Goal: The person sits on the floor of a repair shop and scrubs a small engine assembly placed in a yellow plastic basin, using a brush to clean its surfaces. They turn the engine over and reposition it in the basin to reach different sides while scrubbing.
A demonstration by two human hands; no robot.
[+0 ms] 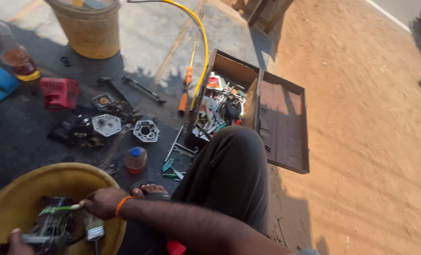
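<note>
Right hand (102,202) grips a green-handled brush (59,208) over the engine part (52,229) in the yellow basin (12,198); left hand (19,243) clutches that part. Open toolbox (267,108) at 1 o'clock, knee (229,165) blocking its corner.

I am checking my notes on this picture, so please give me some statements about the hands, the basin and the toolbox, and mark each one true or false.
1. The right hand holds a green-handled brush over the yellow basin. True.
2. The left hand is resting on the knee. False: it is at the dirty engine part in the basin.
3. The toolbox is closed. False: its lid lies open and tools fill it.
4. An orange band is on the right wrist. True.
5. The small bottle with the blue cap stands inside the basin. False: it stands on the ground beyond it.
</note>
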